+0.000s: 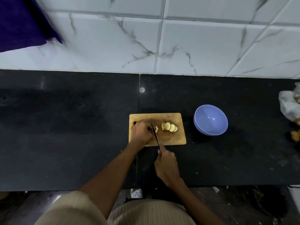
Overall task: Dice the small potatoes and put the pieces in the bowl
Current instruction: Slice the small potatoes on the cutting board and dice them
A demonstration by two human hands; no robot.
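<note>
On the black counter lies a wooden cutting board (177,140). My left hand (141,131) curls over a potato piece on the board's left half; most of that piece is hidden, with a pale slice (156,129) showing beside the blade. My right hand (165,164) grips the handle of a knife (155,135), whose blade runs up against my left fingers. Several pale round potato slices (169,127) lie fanned out on the board to the right. A light purple bowl (210,119) stands right of the board and holds nothing.
At the counter's right edge sit a crumpled clear plastic bag (289,104) and a few whole small potatoes (296,134). A marbled white tile wall (162,38) rises behind the counter. A dark blue cloth (21,23) hangs at top left.
</note>
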